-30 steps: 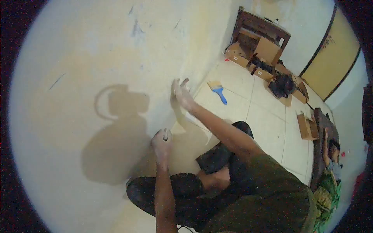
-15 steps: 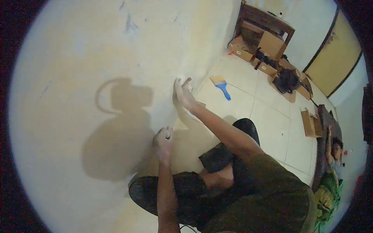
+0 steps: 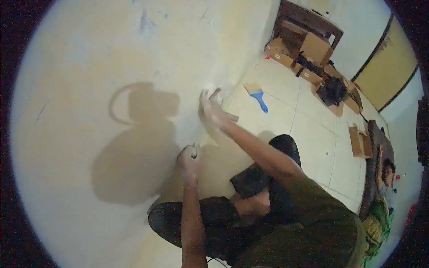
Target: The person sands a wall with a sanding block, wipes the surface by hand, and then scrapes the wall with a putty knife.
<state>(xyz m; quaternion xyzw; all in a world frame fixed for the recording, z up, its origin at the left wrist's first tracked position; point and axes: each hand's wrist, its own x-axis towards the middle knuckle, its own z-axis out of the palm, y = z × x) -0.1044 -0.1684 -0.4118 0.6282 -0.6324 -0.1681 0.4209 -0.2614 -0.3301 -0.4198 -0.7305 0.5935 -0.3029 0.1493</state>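
Observation:
My left hand (image 3: 189, 161), pale with dust, is closed beside the wall (image 3: 147, 58), its fingers curled round a small dark gap; what it holds, if anything, is too small to name. Higher up, my right hand (image 3: 213, 110) is at the foot of the wall with its fingers stretched out and apart, and nothing can be made out in it. A small flat brownish piece (image 3: 233, 117) shows just beside the right wrist. On the tiled floor to the right of that hand lies a brush (image 3: 258, 96) with a blue handle and pale bristles.
My crossed legs (image 3: 201, 219) are close below my hands. Cardboard boxes (image 3: 280, 57) and a black bag (image 3: 333, 90) stand by a dark wooden cabinet (image 3: 308, 18). An open carton (image 3: 359, 141) is farther right, near a person (image 3: 387, 176) beside a dark mat or cushion.
The view has shifted slightly, so the brush and boxes appear a little lower and farther right. Both hands keep nearly the same places and shapes.

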